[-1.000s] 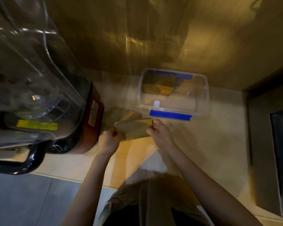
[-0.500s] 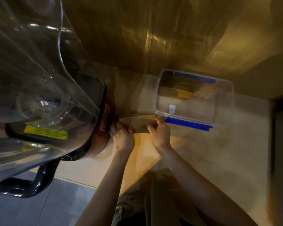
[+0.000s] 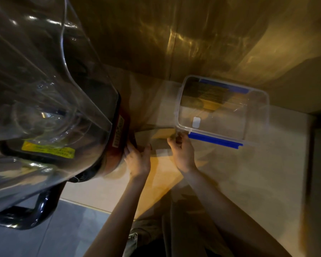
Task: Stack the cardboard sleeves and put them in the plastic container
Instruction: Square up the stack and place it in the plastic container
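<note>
I look down on a pale beige countertop (image 3: 248, 173) in dim yellowish light. Both of my hands are on a small stack of flat brown cardboard sleeves (image 3: 156, 140) that lies on the counter, just in front of the near left corner of the clear plastic container with blue clip strips (image 3: 256, 115). My left hand (image 3: 137, 158) lies fairly flat with its fingers spread along the stack's left edge, pressed against it rather than closed around it. My right hand (image 3: 183, 152) is curled, fingers bent at the stack's right edge, right beside the container's near blue strip; it seems to pinch the cardboard, though the blur keeps me from being sure of the grip. Inside the container, against its far wall, sits a row of more brown sleeves, standing on edge. Left of the container, and touching my left hand's knuckles, stands a large blender with a dark red base (image 3: 117, 134) and a clear jug (image 3: 41, 80).
</note>
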